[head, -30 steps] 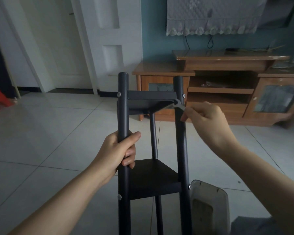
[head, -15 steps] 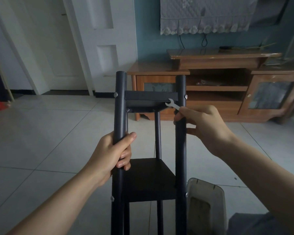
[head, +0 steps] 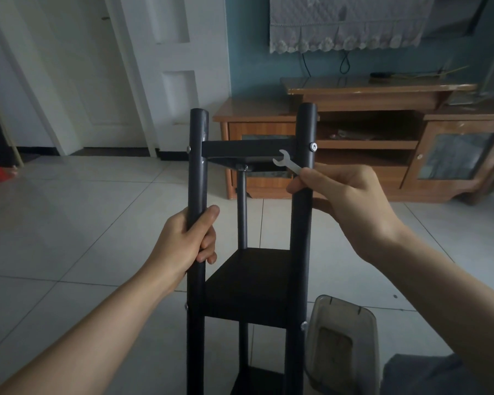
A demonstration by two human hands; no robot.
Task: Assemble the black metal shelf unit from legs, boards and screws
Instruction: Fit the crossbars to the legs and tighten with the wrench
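While the left hand (head: 187, 240) wraps its fingers round the near left leg (head: 198, 195) of the black shelf unit (head: 251, 283) standing upright on the tiled floor (head: 69, 223), the right hand (head: 345, 201) pinches a small silver wrench (head: 287, 164) beside the right leg (head: 303, 223), just under the top board (head: 244, 149).

My left hand (head: 187, 240) grips a smooth, matt black metal leg (head: 198, 178); my right hand (head: 351, 201) pinches a bright, flat steel wrench (head: 287, 164). Glossy floor tiles (head: 83, 218), polished wood cabinet (head: 382, 143), translucent plastic box (head: 342, 340).
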